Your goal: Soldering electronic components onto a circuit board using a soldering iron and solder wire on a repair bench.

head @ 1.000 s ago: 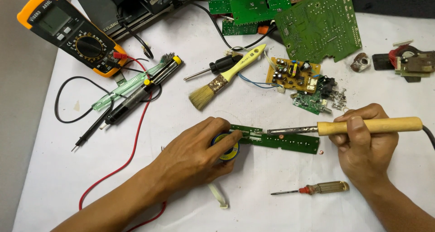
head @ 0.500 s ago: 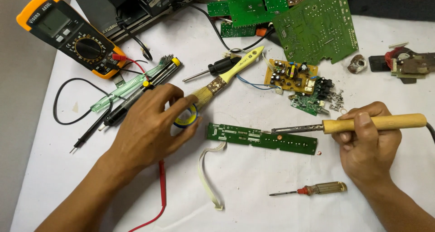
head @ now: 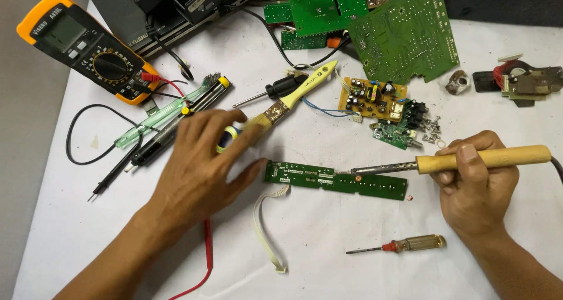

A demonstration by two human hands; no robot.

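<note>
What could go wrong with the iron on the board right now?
The soldering iron tip rests on the long green board, which the left hand isn't steadying, so it may slide. That hand is over the small roll, eyes possibly off the hot tip. The white ribbon cable could snag.

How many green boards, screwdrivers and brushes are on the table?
Green circuit boards: 5, counting the long strip board under the soldering iron
Screwdrivers: 2, black-handled and clear-handled
Brushes: 1, the yellow brush
Total: 8
</note>
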